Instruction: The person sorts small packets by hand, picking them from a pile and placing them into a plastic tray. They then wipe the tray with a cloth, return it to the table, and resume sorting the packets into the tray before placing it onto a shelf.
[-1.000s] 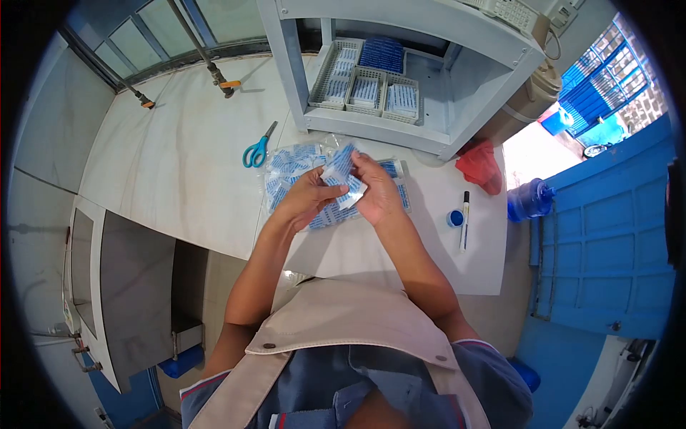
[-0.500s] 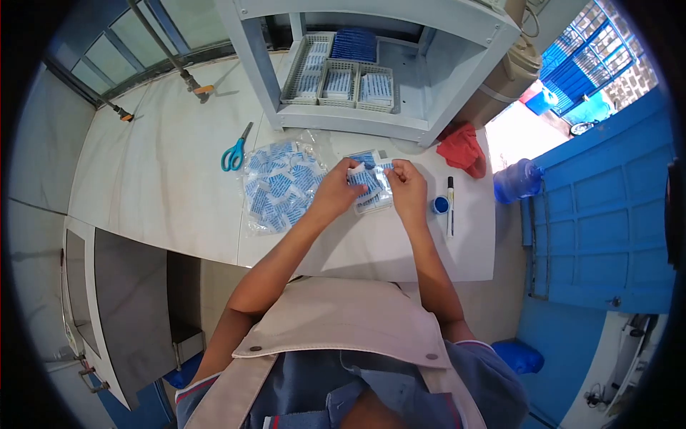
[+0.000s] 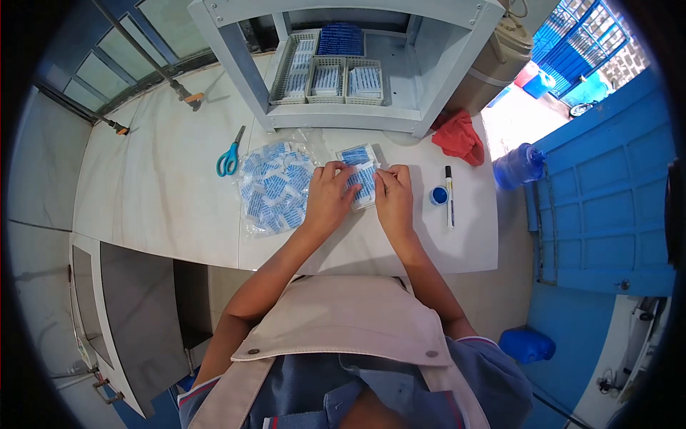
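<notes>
A small white sachet with blue print [image 3: 363,180] is pinched between both hands. My left hand [image 3: 330,194] has thumb and fingers closed on its left side. At the sachet's upper right edge, the fingertips of my right hand [image 3: 394,196] are pressed together on it. Directly beneath and behind them lies a small light-coloured container [image 3: 357,154] with similar blue-printed contents, partly covered by the hands. Beside my left hand is a clear plastic bag [image 3: 275,186] full of loose blue-printed sachets.
Teal scissors [image 3: 230,156] lie left of the bag. To the right are a small blue-topped pot [image 3: 439,195], a marker [image 3: 449,196] and a red cloth [image 3: 459,139]. Behind stands a grey shelf [image 3: 343,118] with several baskets [image 3: 326,80] of packets.
Both hands have drawn slightly closer to me and to the left, and the sachet now lies flatter. More of the container behind it shows. The camera view has shifted a little.
</notes>
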`<state>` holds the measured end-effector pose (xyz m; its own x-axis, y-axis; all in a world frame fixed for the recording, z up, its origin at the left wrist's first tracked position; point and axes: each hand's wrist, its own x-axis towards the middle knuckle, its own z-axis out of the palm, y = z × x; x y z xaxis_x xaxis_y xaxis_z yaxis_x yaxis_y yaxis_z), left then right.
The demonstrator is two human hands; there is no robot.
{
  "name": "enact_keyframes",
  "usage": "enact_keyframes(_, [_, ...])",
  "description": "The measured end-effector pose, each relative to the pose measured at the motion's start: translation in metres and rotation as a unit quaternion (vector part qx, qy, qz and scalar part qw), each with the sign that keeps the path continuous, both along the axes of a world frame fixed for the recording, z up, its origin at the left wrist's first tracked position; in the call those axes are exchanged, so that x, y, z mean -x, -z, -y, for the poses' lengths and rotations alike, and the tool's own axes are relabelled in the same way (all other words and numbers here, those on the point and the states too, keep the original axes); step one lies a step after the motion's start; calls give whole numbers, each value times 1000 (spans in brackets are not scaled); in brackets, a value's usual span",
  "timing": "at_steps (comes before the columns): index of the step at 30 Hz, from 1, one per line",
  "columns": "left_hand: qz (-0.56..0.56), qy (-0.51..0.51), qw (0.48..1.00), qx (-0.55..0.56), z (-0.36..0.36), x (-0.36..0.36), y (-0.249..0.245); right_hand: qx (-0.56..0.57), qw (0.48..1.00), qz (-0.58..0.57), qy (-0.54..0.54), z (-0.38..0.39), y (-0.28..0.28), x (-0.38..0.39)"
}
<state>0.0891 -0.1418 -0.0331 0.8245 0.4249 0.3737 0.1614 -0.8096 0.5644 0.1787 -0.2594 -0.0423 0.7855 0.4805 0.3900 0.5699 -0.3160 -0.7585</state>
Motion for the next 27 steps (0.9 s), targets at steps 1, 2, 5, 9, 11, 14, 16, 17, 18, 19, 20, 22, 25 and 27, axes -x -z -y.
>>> enact_keyframes(1, [2, 4, 1000, -6, 1, 2, 0, 1, 1000, -1, -1, 1, 1, 2])
enact_keyframes(2, [1, 3, 1000, -5, 2, 4, 1, 17, 1000, 13, -1, 3, 3, 5])
enact_keyframes(5, [10, -2, 999, -46, 10, 8, -5, 25, 998, 58, -1, 5, 2, 3])
enact_keyframes(9, [-43, 20, 992, -117, 18, 12, -5, 108, 980, 164, -31, 11, -5, 4])
enact_keyframes(11, [-52, 18, 989, -137, 16, 11, -1, 94, 984, 148, -26, 14, -3, 3])
enact_keyframes(14, [-41, 28, 986, -159, 14, 13, -1, 66, 992, 107, -28, 14, -3, 0])
enact_keyframes(16, [-58, 39, 985, -156, 14, 15, -2, 51, 994, 87, -32, 16, -7, -4])
enact_keyframes(17, [-57, 39, 985, -157, 14, 17, -2, 68, 987, 134, -64, 16, -10, -5])
enact_keyframes(18, [-64, 46, 984, -157, 14, 20, -2, 85, 975, 180, -96, 17, -11, -5])
enact_keyframes(19, [-70, 53, 984, -157, 15, 22, -3, 85, 975, 180, -96, 18, -10, -4])
enact_keyframes(20, [-70, 53, 984, -156, 16, 24, -3, 124, 967, 194, -109, 21, -7, -3])
enact_keyframes(22, [-79, 67, 979, -174, 15, 27, -4, 161, 957, 209, -124, 24, -6, 3])
enact_keyframes(25, [-65, 59, 982, -169, 18, 25, -7, 174, 957, 212, -95, 25, -9, 10])
enact_keyframes(27, [-62, 65, 981, -172, 18, 24, -14, 119, 974, 184, -52, 22, -15, 8])
